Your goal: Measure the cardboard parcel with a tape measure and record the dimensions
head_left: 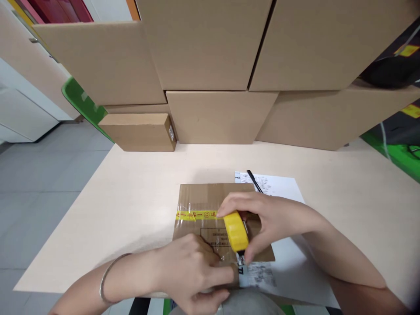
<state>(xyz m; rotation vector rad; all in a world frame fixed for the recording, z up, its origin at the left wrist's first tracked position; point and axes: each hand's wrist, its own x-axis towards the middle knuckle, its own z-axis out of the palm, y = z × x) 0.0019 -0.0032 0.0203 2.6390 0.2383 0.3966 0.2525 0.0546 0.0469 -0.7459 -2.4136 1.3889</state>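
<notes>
Stack: big cartons (213,48) pile up along the back, probably so the near side serves as working space.
Table: the pale top (131,192) carries everything, with the handwork at its near edge, likely for easy reach.
Sheet: printed paper (292,267) lies partly under the parcel and runs out to its right, perhaps simply because both share the spot before the person.
Parcel: this flat carton (210,225) rests printed face up, between and below both hands; the left seems to steady it.
Box: a smaller one (141,135) stands at the back left, tucked against the stack (a label shows on its end).
Left hand: bent fingers lie over the parcel's near part, the hand (190,271) angled toward the tape measure's near end; whether they pinch anything, I cannot tell.
Right hand: it (278,218) grasps the tape measure from the right, fingertips at the far end, thumb at the near one, apparently to guide it.
Tape measure: the yellow case (236,232) sits between those fingers and thumb, over the parcel, black mouth toward the person; contact with the cardboard is unclear.
Pen: black, slanting on the sheet (254,180) beyond the right hand, presumably within reach.
</notes>
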